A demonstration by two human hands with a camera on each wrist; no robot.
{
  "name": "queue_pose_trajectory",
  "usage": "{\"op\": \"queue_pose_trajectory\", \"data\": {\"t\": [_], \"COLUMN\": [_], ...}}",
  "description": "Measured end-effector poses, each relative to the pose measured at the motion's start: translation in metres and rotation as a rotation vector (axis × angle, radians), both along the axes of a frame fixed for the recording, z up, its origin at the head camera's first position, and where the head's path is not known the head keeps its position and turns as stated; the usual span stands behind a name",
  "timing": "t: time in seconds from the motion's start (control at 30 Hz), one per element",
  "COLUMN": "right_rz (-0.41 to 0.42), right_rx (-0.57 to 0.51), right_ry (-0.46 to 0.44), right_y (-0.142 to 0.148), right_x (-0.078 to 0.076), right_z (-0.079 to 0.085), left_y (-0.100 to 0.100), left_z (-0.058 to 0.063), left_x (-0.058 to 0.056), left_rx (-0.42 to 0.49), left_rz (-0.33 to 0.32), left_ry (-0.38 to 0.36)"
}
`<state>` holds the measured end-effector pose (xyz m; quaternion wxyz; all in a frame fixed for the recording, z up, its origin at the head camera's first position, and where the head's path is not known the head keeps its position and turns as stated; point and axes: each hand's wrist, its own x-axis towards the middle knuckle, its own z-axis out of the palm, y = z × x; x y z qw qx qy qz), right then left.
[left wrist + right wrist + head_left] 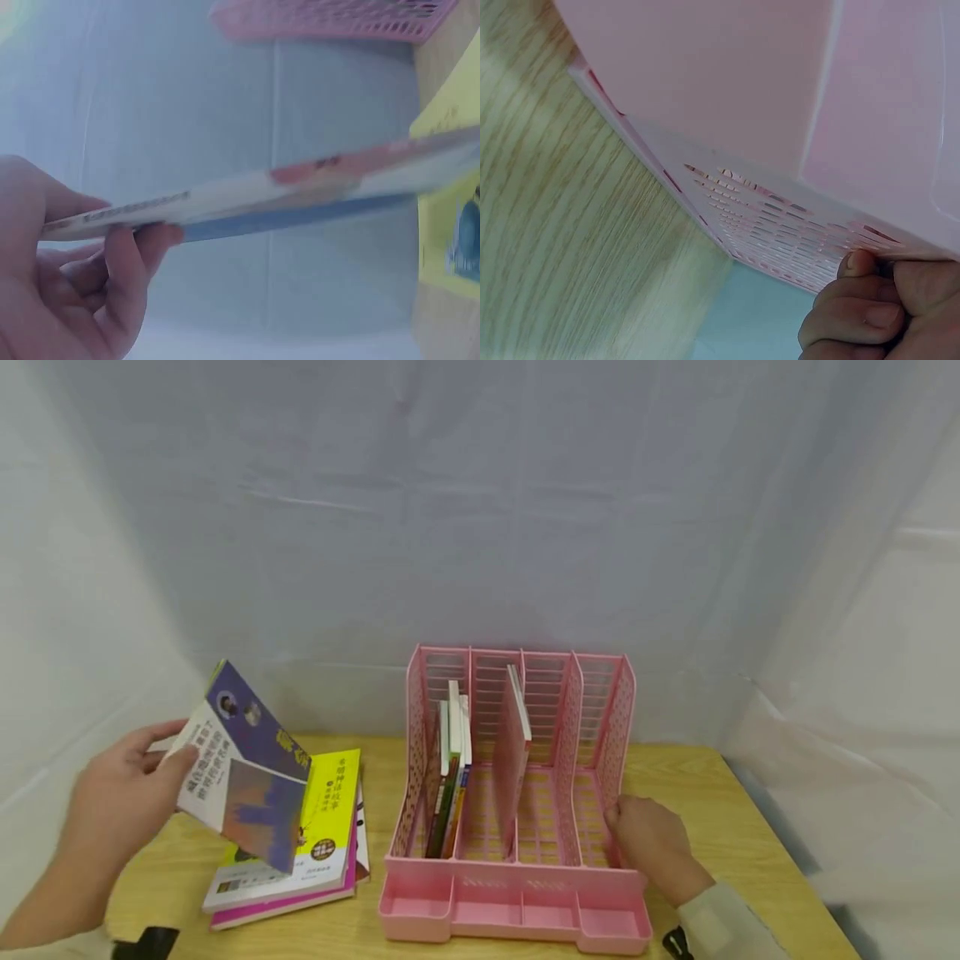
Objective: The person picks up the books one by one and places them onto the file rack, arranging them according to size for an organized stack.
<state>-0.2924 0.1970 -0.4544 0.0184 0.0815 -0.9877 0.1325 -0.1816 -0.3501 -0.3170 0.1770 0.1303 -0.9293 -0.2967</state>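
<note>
My left hand (123, 797) pinches a thin book (258, 718) by its left edge, thumb on the front and fingers behind. Its cover is purple-blue and white, with an orange-and-blue picture. The book is tilted over a pile topped by a yellow-and-white book (330, 802); whether they touch I cannot tell. In the left wrist view the held book (247, 201) is seen nearly edge-on. My right hand (652, 843) grips the right side wall of a pink book rack (517, 873). In the right wrist view its fingers curl at the perforated wall's edge.
Several thin books (452, 760) stand in the rack's leftmost slot. Another thin book (513, 760) stands near the divider between the second and third slots. Beneath the yellow book lies a magenta-edged book (285, 906). White sheeting (480, 527) hangs behind the wooden table (720, 802).
</note>
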Motion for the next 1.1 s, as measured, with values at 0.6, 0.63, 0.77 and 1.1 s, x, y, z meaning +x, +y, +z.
{"op": "queue_pose_trajectory", "data": {"t": [0.6, 0.63, 0.77, 1.1], "right_rz": [-0.015, -0.019, -0.023, -0.026], "right_rx": [-0.008, -0.012, -0.017, -0.034], "right_ry": [0.023, 0.020, 0.017, 0.019], "right_y": [0.000, -0.001, -0.002, -0.001], "right_x": [-0.001, 0.000, 0.000, -0.002], "right_z": [-0.003, -0.002, 0.000, -0.004], "left_y": [0.040, 0.041, 0.050, 0.076], "left_z": [-0.077, -0.078, -0.081, -0.081], "left_x": [-0.024, -0.025, -0.025, -0.021], "left_rx": [-0.105, -0.124, -0.161, -0.268], "left_rz": [-0.212, -0.204, -0.203, -0.248], "left_ry": [-0.319, -0.320, -0.309, -0.146]}}
